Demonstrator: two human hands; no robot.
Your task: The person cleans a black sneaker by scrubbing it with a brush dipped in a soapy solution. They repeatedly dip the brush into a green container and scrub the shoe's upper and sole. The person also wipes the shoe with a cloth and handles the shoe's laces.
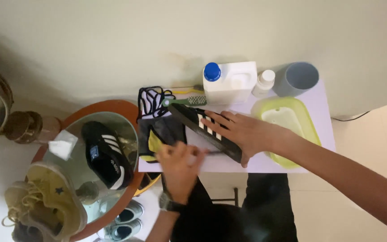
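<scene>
Left hand [178, 162] beside striped shoe [204, 130]

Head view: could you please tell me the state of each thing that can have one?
Black striped shoe on white table: lying on its side, pressed by right hand.
Left hand: closed on a thin dark tool.
White jug with blue cap: capped, upright.
Grey cup: upright.
Green basin: holds whitish liquid.
Second black striped shoe: in the metal bowl.

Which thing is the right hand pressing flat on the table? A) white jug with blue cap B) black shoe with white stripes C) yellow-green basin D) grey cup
B: the right hand lies palm-down on the black striped shoe, while the jug, basin and cup sit untouched.
</scene>
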